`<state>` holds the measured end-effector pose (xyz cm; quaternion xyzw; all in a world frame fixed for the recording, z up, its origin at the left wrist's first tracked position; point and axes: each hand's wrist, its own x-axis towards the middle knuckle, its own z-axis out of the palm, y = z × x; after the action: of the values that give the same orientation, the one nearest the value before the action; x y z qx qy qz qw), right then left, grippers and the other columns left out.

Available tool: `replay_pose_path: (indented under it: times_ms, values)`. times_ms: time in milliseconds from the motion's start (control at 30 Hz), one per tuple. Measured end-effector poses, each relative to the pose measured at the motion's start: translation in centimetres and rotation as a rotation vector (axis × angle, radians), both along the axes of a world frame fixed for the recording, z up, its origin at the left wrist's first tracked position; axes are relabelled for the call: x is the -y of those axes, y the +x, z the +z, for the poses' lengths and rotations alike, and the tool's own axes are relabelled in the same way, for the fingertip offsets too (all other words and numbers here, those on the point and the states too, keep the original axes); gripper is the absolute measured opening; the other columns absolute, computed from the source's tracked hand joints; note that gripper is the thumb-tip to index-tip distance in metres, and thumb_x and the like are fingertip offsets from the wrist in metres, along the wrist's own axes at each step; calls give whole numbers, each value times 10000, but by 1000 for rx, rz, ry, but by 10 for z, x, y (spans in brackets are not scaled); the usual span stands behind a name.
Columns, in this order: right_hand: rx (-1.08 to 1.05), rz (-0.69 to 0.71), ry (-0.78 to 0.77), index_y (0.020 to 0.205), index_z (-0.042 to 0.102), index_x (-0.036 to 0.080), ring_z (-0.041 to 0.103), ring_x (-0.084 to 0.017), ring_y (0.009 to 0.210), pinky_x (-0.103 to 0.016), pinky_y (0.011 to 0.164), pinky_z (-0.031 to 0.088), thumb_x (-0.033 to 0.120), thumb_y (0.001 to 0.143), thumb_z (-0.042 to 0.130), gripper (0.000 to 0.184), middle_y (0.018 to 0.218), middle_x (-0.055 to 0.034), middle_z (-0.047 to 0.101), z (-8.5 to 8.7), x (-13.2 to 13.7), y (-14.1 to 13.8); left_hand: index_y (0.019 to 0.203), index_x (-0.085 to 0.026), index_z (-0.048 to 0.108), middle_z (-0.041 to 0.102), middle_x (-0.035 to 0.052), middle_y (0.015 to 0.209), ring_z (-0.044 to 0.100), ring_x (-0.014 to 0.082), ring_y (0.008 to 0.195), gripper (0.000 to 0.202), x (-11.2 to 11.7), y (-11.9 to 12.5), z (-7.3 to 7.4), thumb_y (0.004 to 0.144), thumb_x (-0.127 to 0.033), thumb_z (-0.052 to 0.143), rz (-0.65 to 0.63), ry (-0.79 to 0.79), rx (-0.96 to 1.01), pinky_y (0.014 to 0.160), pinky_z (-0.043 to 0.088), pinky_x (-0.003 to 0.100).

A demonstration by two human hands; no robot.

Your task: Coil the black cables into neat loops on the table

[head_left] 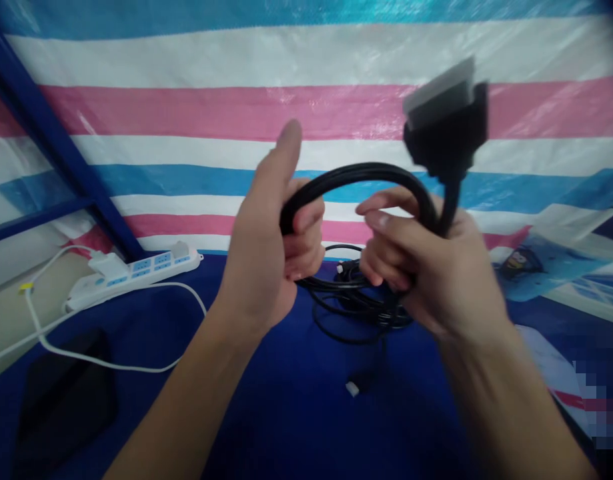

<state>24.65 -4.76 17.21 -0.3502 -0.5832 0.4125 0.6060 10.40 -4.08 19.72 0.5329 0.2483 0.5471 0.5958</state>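
A thick black cable [359,175] arches between my two hands above a blue table [266,413]. My left hand [273,247] is wrapped round its left end, thumb pointing up. My right hand [426,267] grips the other side, fingers curled over it. From the right hand the cable rises to a wide black connector [449,123] with a grey metal face, tilted up and blurred. Behind and below my hands lies a tangle of thinner black cables [356,297] on the table, with a small white plug end [353,388] nearer me.
A white power strip [136,270] with blue sockets lies at the back left, its white cord [111,363] looping across the table. A dark flat object [66,393] sits at the near left. A striped tarpaulin [236,107] hangs behind; plastic packaging [551,260] lies at the right.
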Motion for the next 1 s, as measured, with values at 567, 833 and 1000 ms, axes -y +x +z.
replay_pose_path:
  times_ms: [567,833,1000]
  values:
    - [454,-208,233,954,649,247,472,-53,463,-168,420,355,233,786,600,176,596,32,535,13,9,30,643,-175,474,370,-76,389,328,15,324,281,9,2,-8,870,-337,509,-377,96,-243,354,227,137]
    - [805,-248,204,899,709,208,600,-101,630,-191,526,400,151,759,528,236,764,3,670,20,12,29,714,-182,560,404,-72,441,396,27,383,163,2,4,-11,826,-300,562,-382,122,-471,394,311,142]
    - [946,-149,258,986,673,233,620,-99,758,-185,600,432,104,788,506,289,933,20,669,18,18,21,690,-153,638,386,-58,472,303,-6,398,124,0,0,-9,764,-251,618,-97,211,-586,358,201,125]
